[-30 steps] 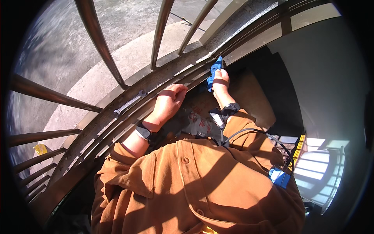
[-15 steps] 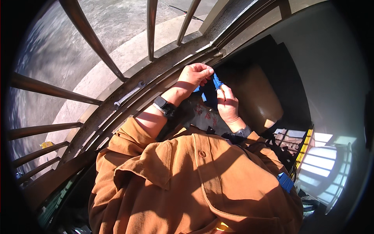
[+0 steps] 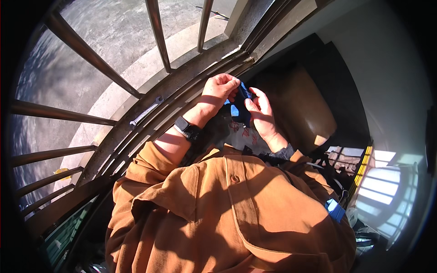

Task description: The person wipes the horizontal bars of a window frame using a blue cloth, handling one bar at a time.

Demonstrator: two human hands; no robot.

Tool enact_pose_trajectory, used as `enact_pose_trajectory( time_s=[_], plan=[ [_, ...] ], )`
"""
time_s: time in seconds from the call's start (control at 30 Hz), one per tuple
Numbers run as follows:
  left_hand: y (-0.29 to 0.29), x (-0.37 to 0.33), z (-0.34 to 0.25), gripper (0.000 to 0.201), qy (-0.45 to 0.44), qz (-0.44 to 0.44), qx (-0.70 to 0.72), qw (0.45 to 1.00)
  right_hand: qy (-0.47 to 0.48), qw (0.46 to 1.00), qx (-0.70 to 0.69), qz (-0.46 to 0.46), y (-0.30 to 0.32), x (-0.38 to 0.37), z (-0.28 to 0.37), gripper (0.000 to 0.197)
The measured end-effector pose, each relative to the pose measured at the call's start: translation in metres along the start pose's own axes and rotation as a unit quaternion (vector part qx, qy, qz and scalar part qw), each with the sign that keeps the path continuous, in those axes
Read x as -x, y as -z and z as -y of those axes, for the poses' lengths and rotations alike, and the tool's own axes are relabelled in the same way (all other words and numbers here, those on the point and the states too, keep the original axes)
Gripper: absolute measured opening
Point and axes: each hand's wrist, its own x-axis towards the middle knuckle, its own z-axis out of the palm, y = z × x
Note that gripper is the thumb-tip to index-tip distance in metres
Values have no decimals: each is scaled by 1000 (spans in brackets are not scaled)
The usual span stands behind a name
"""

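Note:
My left hand pinches the upper end of a narrow blue textured strip, which looks like knitted or woven fabric. At the strip's lower part is my right hand, thumb against it and forefinger slightly lifted; its other fingers are partly hidden. More blue material hangs below my left hand, partly in shadow, so its full shape is unclear. A dark square-faced watch is on my left wrist, and a dark band circles the right one.
A metal wrench lies on the window sill to the left, beside metal bars. A brown rounded surface is beyond my right hand. A yellow striped edge and a pale shiny panel stand at the right.
Both hands and the blue strip have shifted slightly left in the picture. My right forefinger has lifted away from the strip. The whole view has turned a little.

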Motion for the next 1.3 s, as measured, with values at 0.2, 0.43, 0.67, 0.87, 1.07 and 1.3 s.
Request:
enact_pose_trajectory(
  time_s=[0.2,0.43,0.67,0.87,1.07,1.3],
  plan=[
    [-3,-6,-3,15,18,-87,12,996,-152,944,-264,125,-13,-16,-4,36],
    [22,-22,-6,12,-12,-115,-19,993,-202,939,-249,124,-33,-24,16,27],
    [30,-54,-10,20,22,-76,4,997,-7,999,32,-5,-49,-51,-1,35],
    [13,-83,-12,33,-4,33,-32,999,2,984,-100,-150,-74,-96,8,40],
    [11,-82,-28,53,-25,56,-212,975,-239,874,-377,-192,-67,-162,5,34],
    [18,-74,-18,53,-20,23,-160,987,-216,904,-252,-269,-79,-174,-6,39]
  ],
)
